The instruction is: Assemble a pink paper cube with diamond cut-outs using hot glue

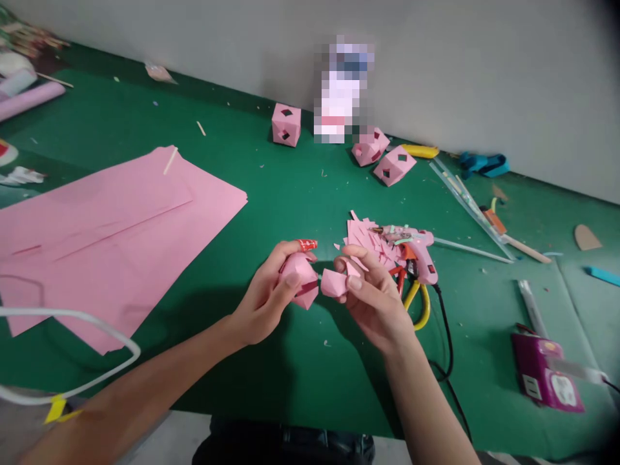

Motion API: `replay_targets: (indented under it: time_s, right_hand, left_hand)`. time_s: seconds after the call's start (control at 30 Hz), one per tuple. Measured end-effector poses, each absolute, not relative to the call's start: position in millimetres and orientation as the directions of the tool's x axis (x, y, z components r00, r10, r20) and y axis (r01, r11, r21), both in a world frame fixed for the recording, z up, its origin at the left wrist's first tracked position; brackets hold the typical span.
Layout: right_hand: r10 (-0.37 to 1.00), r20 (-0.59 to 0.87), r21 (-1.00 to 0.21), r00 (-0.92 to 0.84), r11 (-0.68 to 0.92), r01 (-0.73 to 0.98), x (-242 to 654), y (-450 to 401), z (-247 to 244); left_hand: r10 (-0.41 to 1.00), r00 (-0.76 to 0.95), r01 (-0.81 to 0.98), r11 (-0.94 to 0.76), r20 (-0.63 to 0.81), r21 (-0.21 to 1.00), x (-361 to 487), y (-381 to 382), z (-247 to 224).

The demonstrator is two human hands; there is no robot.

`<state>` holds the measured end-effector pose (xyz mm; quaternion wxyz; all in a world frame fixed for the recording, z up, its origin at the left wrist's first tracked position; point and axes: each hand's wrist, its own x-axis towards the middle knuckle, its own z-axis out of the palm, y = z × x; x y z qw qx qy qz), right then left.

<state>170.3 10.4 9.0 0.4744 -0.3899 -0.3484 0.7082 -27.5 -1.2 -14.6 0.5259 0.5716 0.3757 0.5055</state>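
My left hand (266,294) grips a pink folded paper shape (304,290), with the thumb on its near face. A red patterned wrap covers one of that hand's fingertips. Between thumb and fingers, my right hand (375,294) pinches a smaller folded pink paper piece (334,283). The two paper pieces face each other with a narrow gap between them. Just beyond my right hand lies a heap of pink paper strips (365,239). A pink glue gun (421,255) rests beside the heap, over yellow-and-red handles (421,310).
Pink paper sheets (121,226) cover the table's left side. Pink paper cubes with cut-out holes (287,124) stand by the wall near a blurred upright panel (341,90). A black cord (448,342) runs down at right, near a purple box (545,374). A white tube frame (97,323) crosses lower left.
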Motion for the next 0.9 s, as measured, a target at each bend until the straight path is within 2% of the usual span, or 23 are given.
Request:
replay_targets:
  time_s: [0.17, 0.43, 0.5, 0.73, 0.9]
  right_hand:
    - [0.880, -0.336, -0.755, -0.337, -0.465, -0.462, 170, 10, 13]
    - [0.810, -0.437, -0.618, -0.392, -0.587, -0.524, 168, 11, 12]
    - [0.814, -0.450, -0.626, -0.367, -0.581, -0.520, 166, 10, 12]
    - [0.888, -0.391, -0.776, -0.242, -0.459, -0.433, 160, 6, 10]
    - [0.907, -0.371, -0.807, -0.200, -0.422, -0.413, 158, 5, 8]
  left_hand:
    - [0.961, 0.232, -0.143, -0.122, 0.153, 0.982, -26, 0, -14]
    - [0.946, 0.253, -0.172, -0.163, 0.203, 0.972, -23, 4, -9]
    - [0.945, 0.255, -0.155, -0.169, 0.205, 0.973, -23, 4, -9]
    - [0.946, 0.251, -0.123, -0.177, 0.203, 0.976, -24, 4, -13]
    - [0.947, 0.247, -0.128, -0.179, 0.206, 0.975, -23, 5, -14]
